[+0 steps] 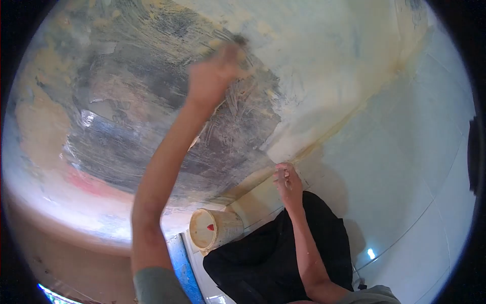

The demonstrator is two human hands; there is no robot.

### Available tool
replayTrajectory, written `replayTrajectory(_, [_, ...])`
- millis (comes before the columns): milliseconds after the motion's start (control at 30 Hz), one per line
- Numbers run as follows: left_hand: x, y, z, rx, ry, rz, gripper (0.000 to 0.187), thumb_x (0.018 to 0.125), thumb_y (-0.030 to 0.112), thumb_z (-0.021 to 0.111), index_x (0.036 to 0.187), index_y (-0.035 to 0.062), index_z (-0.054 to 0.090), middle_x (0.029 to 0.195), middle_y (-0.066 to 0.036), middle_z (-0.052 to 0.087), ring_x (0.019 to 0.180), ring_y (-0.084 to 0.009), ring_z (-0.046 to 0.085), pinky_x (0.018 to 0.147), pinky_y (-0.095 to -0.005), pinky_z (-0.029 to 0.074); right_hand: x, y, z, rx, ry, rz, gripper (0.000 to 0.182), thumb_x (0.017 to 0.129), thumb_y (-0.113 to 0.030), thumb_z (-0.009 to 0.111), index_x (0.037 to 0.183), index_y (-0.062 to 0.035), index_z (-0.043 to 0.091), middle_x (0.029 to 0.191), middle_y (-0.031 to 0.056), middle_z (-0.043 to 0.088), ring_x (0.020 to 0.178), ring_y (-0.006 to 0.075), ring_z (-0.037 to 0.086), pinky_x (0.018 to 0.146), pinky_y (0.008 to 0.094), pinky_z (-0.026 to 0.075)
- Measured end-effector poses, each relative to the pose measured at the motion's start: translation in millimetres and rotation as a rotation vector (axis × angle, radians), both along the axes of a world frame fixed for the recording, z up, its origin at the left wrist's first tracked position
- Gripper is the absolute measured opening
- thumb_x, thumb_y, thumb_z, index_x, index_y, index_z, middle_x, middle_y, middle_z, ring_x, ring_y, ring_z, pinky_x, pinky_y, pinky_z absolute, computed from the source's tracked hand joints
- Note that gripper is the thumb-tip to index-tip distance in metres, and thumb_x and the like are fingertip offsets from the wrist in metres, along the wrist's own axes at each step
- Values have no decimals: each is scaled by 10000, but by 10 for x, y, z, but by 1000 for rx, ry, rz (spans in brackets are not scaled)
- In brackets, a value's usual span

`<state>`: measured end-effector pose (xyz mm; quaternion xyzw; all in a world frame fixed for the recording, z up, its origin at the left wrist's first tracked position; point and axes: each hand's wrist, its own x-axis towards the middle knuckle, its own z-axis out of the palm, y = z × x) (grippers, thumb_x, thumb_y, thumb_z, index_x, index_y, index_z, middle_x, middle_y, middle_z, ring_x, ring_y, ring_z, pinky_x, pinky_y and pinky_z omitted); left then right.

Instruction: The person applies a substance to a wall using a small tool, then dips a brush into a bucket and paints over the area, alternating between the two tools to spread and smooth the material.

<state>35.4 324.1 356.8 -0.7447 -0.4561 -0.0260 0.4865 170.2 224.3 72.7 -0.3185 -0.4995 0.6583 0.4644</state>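
Note:
My left hand (212,76) is raised against the dark, scraped patch (177,86) of a wall, near its upper right edge. Motion blurs that hand; its fingers look curled round something I cannot make out. A small dark smudge shows just past its fingertips. My right hand (289,185) sits lower, above my knee and close to the foot of the wall, with its fingers curled in. Pale residue marks those fingers, and a greyish bit shows between them. Between the wall and my dark-clothed leg (283,253) stands a stained plastic bucket (229,225) with pale contents and a small red piece inside.
Cream and yellowish smears surround the dark patch on the wall (324,66). A yellowish line of residue runs along the wall's foot. Glossy pale floor tiles (405,167) spread to the right. A blue strip (183,268) lies left of the bucket, and a dark object (473,157) is at the far right.

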Motion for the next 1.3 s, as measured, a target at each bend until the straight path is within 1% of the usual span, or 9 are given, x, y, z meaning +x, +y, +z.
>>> replayTrajectory(100, [131, -30, -59, -1, -40, 334, 242, 749, 140, 592, 967, 36, 585, 841, -123, 629, 544, -263, 616, 469, -352, 497, 39, 29, 28, -2, -27, 6, 186, 929, -217, 458, 1026, -76, 530, 812, 113, 632, 666, 205, 626, 619, 324, 480])
replayTrajectory(233, [12, -62, -536, -221, 367, 125, 202, 787, 103, 580, 978, 76, 641, 696, -116, 613, 479, -251, 588, 423, -335, 470, -23, 25, -45, 5, -23, -2, 208, 923, -248, 474, 1016, -72, 533, 801, 105, 627, 678, 199, 614, 636, 323, 472])
replayTrajectory(333, [220, -117, -336, -187, -139, 171, 159, 805, 121, 605, 934, 45, 657, 617, -83, 585, 442, -174, 554, 412, -300, 435, -31, 4, 5, -55, -13, 14, 228, 916, -273, 491, 1004, -67, 537, 795, 93, 621, 683, 193, 608, 639, 318, 470])
replayTrajectory(400, [537, -341, -278, -356, -986, 205, 171, 796, 149, 643, 890, 6, 654, 661, -58, 600, 456, -106, 509, 429, -244, 393, 4, 58, 26, -80, -10, 34, 246, 914, -290, 500, 1000, -63, 539, 792, 85, 616, 682, 192, 605, 639, 319, 470])
replayTrajectory(500, [745, -726, -455, -565, -1684, 215, 185, 839, 157, 629, 941, 3, 638, 654, -5, 575, 482, -53, 461, 432, -198, 324, -15, 51, 96, -58, 144, 55, 302, 910, -350, 511, 1003, -64, 542, 815, 75, 602, 691, 162, 593, 637, 303, 471])
replayTrajectory(600, [779, -1144, -892, -595, -1960, 307, 205, 857, 226, 628, 931, 35, 632, 625, 25, 542, 470, -46, 414, 419, -216, 286, 135, 101, 417, -241, 331, 221, 342, 903, -377, 521, 1046, -67, 546, 847, 64, 607, 712, 143, 589, 638, 282, 479])
replayTrajectory(800, [634, -2078, -2077, -269, -2383, 266, 198, 864, 116, 556, 1029, 6, 562, 721, -13, 568, 482, -58, 451, 422, -203, 318, 79, 19, 361, -326, 466, 572, 348, 894, -318, 551, 1085, -30, 592, 832, 45, 607, 717, 123, 590, 616, 255, 485])
replayTrajectory(900, [680, -2363, -2332, -57, -2535, 190, 211, 858, 100, 539, 1044, -1, 548, 713, -21, 562, 494, -69, 467, 430, -201, 335, -120, -138, 161, 1, 204, 632, 270, 841, -238, 632, 943, 11, 660, 769, 50, 634, 670, 103, 590, 576, 250, 485])
replayTrajectory(1300, [541, -2576, -2403, 55, -2576, 114, 207, 878, 126, 586, 1048, 19, 536, 776, -15, 561, 522, -65, 457, 447, -197, 330, -183, -130, 173, 91, -90, 846, 281, 898, -221, 572, 1093, -27, 630, 902, 51, 647, 811, 140, 622, 711, 283, 519])
